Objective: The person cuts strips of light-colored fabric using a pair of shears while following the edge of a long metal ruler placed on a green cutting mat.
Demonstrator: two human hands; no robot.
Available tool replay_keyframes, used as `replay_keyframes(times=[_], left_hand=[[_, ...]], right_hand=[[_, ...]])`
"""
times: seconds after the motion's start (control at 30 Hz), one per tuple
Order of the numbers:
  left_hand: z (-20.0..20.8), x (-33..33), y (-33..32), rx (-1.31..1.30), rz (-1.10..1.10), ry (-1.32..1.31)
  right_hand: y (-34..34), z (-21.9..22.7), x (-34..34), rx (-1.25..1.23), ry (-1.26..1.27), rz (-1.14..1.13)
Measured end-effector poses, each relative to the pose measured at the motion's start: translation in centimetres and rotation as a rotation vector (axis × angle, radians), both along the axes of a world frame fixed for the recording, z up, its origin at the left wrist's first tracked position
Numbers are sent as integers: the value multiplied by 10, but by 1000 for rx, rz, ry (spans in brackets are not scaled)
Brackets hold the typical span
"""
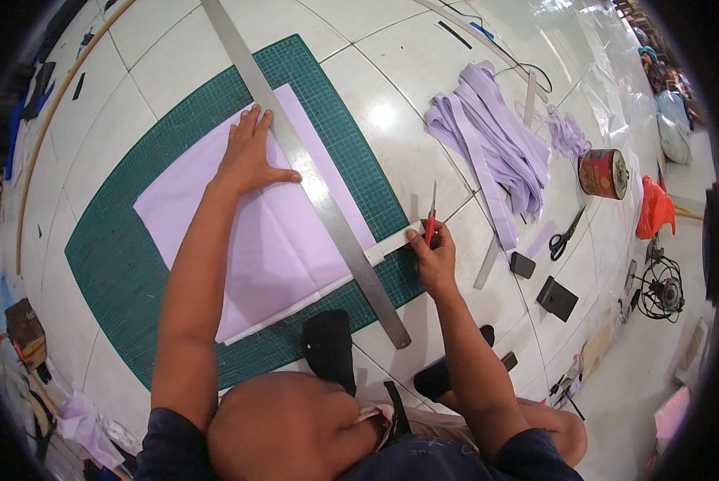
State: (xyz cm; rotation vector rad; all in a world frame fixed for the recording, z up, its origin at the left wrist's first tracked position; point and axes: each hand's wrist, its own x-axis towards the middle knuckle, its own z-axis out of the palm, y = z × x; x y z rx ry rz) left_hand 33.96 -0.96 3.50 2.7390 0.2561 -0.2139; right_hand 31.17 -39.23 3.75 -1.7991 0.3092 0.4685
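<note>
A: Pose, quick?

B: L arm [187,305] reaching fwd. L grip [247,164] spread, fingertips + thumb tip at the L edge of the steel ruler [319,200], palm over the lilac cloth [255,248]. R arm [479,361] reaches fwd too, lower, out to my R. R grip [435,260] closed arnd a red-handled cutter [430,228], thin tip aimed away from me, thumb at the end of a white strip [395,242]. Can't tell if I'm pinching the strip too.

A: Materials, shapes?

B: Ruler's a long flat grey metal bar, small hole at the near end. Mat [127,272] is green w/ a fine grid, on glossy white floor tiles [383,152]. R side: soft heap of flat lilac bands [499,136], loosely folded; nearby a round tin [603,173] + black scissors [567,234].

A: Cloth: where, and how's it look?

B: Flat on the mat, ruler across it diag. Pale lilac, smooth w/ faint creases, straight edges, white border on the side nearest me. Strip pokes out R of the ruler.
</note>
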Motion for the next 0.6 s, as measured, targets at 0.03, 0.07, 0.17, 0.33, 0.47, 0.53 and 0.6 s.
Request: replay_keyframes(times=[0.03, 0.07, 0.17, 0.33, 0.47, 0.53, 0.6], left_hand=[[0, 0, -1, -7, 7, -3], [0, 0, -3, -15, 14, -7], [4, -1, -2, -16, 27, 20], [-2, -4, -1, -12, 25, -3], [-5, -4, 0, -27, 17, -24], [-5, -3, -2, -39, 19, -31], [-5, -3, -2, -61, 23, -45]], right_hand=[[0, -1, 0, -8, 1, 3], [-1, -2, 0, -16, 1, 6], [3, 0, -1, -3, 51, -12], [0, 1, 0, -14, 81, 25], [1, 2, 0, 1, 68, 13], [0, 0, 0, -4, 71, 8], [0, -1, 1, -7, 70, 14]])
